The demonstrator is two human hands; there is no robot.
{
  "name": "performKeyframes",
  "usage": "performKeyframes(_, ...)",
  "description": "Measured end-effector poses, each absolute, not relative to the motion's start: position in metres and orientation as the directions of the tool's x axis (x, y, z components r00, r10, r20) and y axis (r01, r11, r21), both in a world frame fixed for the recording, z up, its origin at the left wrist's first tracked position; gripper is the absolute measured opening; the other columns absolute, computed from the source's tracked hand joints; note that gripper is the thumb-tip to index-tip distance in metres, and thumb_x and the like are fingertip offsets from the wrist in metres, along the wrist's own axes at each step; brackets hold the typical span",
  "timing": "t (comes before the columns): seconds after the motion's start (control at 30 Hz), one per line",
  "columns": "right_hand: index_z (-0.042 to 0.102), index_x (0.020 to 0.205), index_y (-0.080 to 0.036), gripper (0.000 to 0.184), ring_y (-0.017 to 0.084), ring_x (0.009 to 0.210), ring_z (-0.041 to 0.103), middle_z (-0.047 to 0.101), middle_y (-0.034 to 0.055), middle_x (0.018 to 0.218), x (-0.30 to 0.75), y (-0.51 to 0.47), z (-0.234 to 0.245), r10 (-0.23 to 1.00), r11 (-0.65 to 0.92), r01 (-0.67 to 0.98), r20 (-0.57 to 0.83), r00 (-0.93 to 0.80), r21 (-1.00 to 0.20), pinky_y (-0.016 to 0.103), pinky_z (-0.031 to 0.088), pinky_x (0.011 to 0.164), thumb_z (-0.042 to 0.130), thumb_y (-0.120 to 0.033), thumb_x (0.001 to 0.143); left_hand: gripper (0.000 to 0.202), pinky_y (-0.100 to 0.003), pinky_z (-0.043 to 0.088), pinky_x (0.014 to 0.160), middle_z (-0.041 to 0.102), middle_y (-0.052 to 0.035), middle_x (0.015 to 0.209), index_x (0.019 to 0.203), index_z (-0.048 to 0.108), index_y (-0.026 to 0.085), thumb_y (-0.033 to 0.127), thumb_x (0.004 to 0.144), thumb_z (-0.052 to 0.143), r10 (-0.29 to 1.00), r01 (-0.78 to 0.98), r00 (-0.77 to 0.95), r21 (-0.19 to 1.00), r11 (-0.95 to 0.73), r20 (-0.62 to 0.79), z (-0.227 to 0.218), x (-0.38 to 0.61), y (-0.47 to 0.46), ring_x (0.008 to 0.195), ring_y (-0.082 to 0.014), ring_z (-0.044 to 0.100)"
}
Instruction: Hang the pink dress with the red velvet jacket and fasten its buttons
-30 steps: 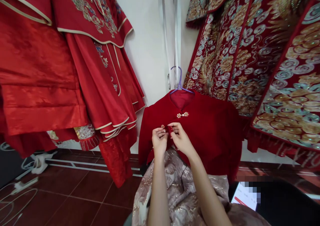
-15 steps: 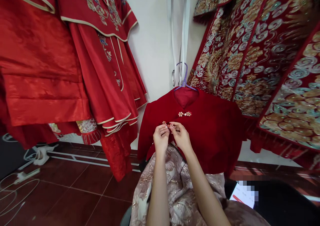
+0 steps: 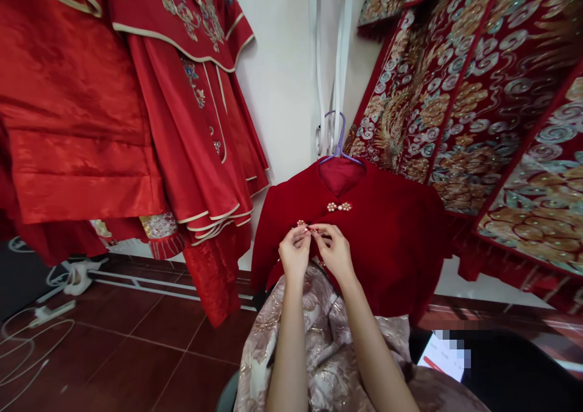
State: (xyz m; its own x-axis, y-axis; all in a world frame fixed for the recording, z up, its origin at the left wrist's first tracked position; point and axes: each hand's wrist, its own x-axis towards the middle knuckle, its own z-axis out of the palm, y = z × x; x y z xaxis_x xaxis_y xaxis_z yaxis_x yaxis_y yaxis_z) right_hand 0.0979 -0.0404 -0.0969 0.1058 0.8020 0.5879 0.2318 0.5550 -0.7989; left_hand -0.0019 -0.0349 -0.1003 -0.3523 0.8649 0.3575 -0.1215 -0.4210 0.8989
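A dark red velvet jacket (image 3: 392, 242) hangs from a purple hanger (image 3: 340, 147) in front of me. Near its neckline a pearl frog button (image 3: 339, 206) is fastened across the front opening. Lower down, my left hand (image 3: 295, 248) and my right hand (image 3: 334, 249) meet at a second frog button (image 3: 301, 223), fingertips pinched together on its parts. One flower-shaped half shows just above the left fingers; the rest is mostly covered. Beneath my forearms lies shiny pinkish patterned fabric (image 3: 319, 315).
Red embroidered garments (image 3: 182, 96) hang on the left, and heavily beaded ones (image 3: 478, 96) on the right. White straps (image 3: 339, 47) run down to the hanger. A lit phone (image 3: 441, 354) lies at lower right. White cables (image 3: 40, 333) and a power strip (image 3: 52, 313) are on the tiled floor.
Both hands stay at the second frog button, with the fingertips drawn slightly closer together. The whole view has shifted a little.
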Motion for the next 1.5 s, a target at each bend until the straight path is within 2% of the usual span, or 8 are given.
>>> performKeyframes(0.3,0.066,0.101,-0.018,0.029,0.016,0.083,0.061,0.061,0.0093,0.1,0.092,-0.043,-0.099,0.784,0.555,0.242,0.598,0.166,-0.796,0.031,0.056,0.076,0.051,-0.038,0.088,0.023,-0.035,0.055,0.087,0.073,-0.0123,0.098,0.095,0.07,0.011,0.017,0.073,0.069,0.867,-0.09,-0.28,0.888,-0.451,0.412,-0.105,-0.008,-0.033,0.085,-0.0184,0.07)
performKeyframes(0.57,0.065,0.101,-0.019,0.027,0.016,0.084,0.061,0.06,0.0085,0.1,0.089,-0.039,-0.102,0.765,0.58,0.236,0.621,0.172,-0.78,0.03,0.057,0.075,0.051,-0.038,0.088,0.022,-0.035,0.054,0.088,0.072,-0.0107,0.101,0.096,0.072,0.014,0.018,0.076,0.066,0.834,-0.015,-0.303,0.873,-0.487,0.46,-0.108,-0.012,-0.034,0.087,-0.0182,0.07)
performKeyframes(0.83,0.065,0.098,-0.019,0.026,0.015,0.082,0.06,0.06,0.008,0.098,0.085,-0.035,-0.105,0.745,0.585,0.25,0.633,0.211,-0.771,0.029,0.056,0.075,0.051,-0.038,0.088,0.02,-0.032,0.055,0.083,0.074,-0.0088,0.091,0.092,0.072,0.014,0.018,0.073,0.068,0.842,0.04,-0.297,0.887,-0.46,0.45,-0.108,-0.015,-0.034,0.079,-0.0163,0.07)
performKeyframes(1.23,0.066,0.094,-0.019,0.024,0.015,0.079,0.06,0.061,0.0075,0.094,0.087,-0.03,-0.102,0.753,0.58,0.281,0.635,0.173,-0.764,0.028,0.056,0.071,0.051,-0.037,0.087,0.015,-0.033,0.053,0.086,0.073,-0.0075,0.09,0.086,0.072,0.015,0.021,0.073,0.069,0.845,-0.013,-0.284,0.879,-0.476,0.454,-0.114,-0.017,-0.028,0.08,-0.0168,0.069)
performKeyframes(1.4,0.063,0.105,-0.021,0.027,0.017,0.087,0.065,0.066,0.0071,0.103,0.104,-0.039,-0.107,0.815,0.536,0.235,0.57,0.107,-0.811,0.033,0.055,0.08,0.047,-0.035,0.089,0.015,-0.031,0.051,0.087,0.071,-0.0076,0.097,0.092,0.067,0.017,0.019,0.077,0.064,0.83,0.054,-0.238,0.86,-0.508,0.505,-0.111,-0.023,-0.028,0.087,-0.016,0.067)
performKeyframes(1.5,0.063,0.104,-0.021,0.027,0.018,0.085,0.067,0.068,0.0068,0.103,0.128,-0.054,-0.125,0.871,0.438,0.257,0.478,0.117,-0.862,0.035,0.055,0.081,0.048,-0.036,0.088,0.011,-0.031,0.049,0.087,0.07,-0.0067,0.09,0.086,0.065,0.018,0.014,0.077,0.063,0.85,0.164,-0.303,0.902,-0.399,0.431,-0.114,-0.037,-0.027,0.084,-0.0165,0.066)
